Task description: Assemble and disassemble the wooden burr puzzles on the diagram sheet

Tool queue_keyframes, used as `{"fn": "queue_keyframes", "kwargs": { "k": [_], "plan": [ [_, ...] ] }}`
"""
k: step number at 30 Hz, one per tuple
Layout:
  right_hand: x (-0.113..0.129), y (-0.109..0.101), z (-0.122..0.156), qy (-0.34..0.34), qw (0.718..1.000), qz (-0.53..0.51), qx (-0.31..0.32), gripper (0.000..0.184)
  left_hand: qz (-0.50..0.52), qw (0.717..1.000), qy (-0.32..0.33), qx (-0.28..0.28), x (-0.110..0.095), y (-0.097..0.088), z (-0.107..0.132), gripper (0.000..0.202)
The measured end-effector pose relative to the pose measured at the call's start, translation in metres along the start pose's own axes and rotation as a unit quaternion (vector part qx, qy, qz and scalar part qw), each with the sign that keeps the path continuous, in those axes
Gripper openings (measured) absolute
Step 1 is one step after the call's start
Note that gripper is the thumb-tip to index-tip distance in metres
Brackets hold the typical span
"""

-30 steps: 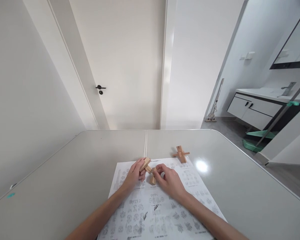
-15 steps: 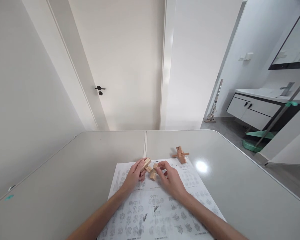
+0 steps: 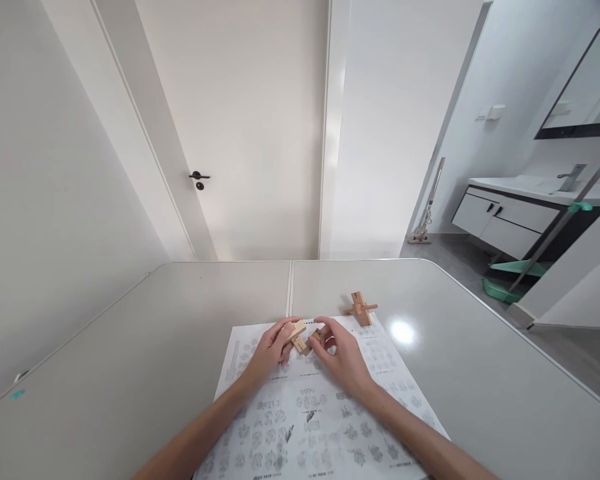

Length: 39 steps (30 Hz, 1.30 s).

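Pale wooden puzzle pieces (image 3: pixel 299 329) are gripped in my left hand (image 3: pixel 271 347), its fingers closed around them. My right hand (image 3: pixel 341 352) pinches another notched wooden puzzle piece (image 3: pixel 318 335) between thumb and fingers. The pieces in the two hands meet or nearly meet; whether they interlock I cannot make out. Both hands are over a printed sheet (image 3: pixel 305 383) covered with small diagrams. Beyond my right hand, a cross-shaped wooden puzzle (image 3: pixel 362 310) of reddish-brown bars lies at the sheet's top right corner.
The grey table (image 3: pixel 155 353) has a seam down its middle. Behind it stands a closed white door (image 3: pixel 245 133) with a black handle (image 3: pixel 199 176). Off to the right are a sink cabinet (image 3: pixel 510 210), a mop (image 3: pixel 429 207) and a green dustpan (image 3: pixel 501 291).
The right-hand piece has turned and tilted, moving closer to the pieces in my left hand. My left hand has barely shifted. The cross-shaped puzzle stays put.
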State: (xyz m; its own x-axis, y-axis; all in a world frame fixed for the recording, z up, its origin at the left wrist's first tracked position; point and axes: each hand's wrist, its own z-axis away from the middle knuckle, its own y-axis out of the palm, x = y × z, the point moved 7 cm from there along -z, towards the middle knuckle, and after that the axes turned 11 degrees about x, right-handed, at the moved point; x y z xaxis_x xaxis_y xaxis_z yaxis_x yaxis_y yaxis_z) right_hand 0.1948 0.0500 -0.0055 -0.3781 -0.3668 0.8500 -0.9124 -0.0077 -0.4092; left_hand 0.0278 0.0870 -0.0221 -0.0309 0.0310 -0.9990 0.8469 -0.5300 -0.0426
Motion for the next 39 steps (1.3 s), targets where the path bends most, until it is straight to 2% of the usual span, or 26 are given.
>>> {"fn": "queue_keyframes", "kwargs": {
  "k": [5, 8, 15, 21, 29, 34, 39],
  "plan": [
    [0.001, -0.005, 0.000, -0.005, 0.999, -0.040, -0.013, 0.034, -0.053, 0.998, 0.005, 0.015, -0.004, 0.006, 0.002, 0.054],
    [0.000, -0.006, 0.000, 0.006, 0.997, -0.074, -0.016, 0.037, -0.069, 0.998, 0.004, 0.006, -0.004, 0.007, 0.003, 0.053],
    [0.000, -0.004, -0.001, -0.002, 0.997, -0.081, -0.007, 0.035, -0.108, 0.994, -0.007, -0.016, -0.007, 0.006, 0.006, 0.055],
    [0.000, -0.003, 0.000, -0.021, 0.999, -0.050, -0.002, 0.031, -0.148, 0.989, -0.007, -0.019, -0.007, 0.005, 0.007, 0.051],
    [0.013, 0.000, 0.002, -0.073, 0.997, -0.014, 0.009, 0.026, -0.154, 0.988, 0.008, 0.002, -0.010, 0.008, 0.007, 0.047],
    [0.017, 0.000, 0.003, -0.084, 0.996, -0.019, 0.007, 0.022, -0.168, 0.985, 0.032, 0.014, -0.022, 0.017, 0.010, 0.059],
    [0.016, 0.002, 0.004, -0.090, 0.996, 0.001, 0.008, 0.020, -0.193, 0.981, 0.031, -0.003, -0.026, 0.017, 0.012, 0.058]
  ]
}}
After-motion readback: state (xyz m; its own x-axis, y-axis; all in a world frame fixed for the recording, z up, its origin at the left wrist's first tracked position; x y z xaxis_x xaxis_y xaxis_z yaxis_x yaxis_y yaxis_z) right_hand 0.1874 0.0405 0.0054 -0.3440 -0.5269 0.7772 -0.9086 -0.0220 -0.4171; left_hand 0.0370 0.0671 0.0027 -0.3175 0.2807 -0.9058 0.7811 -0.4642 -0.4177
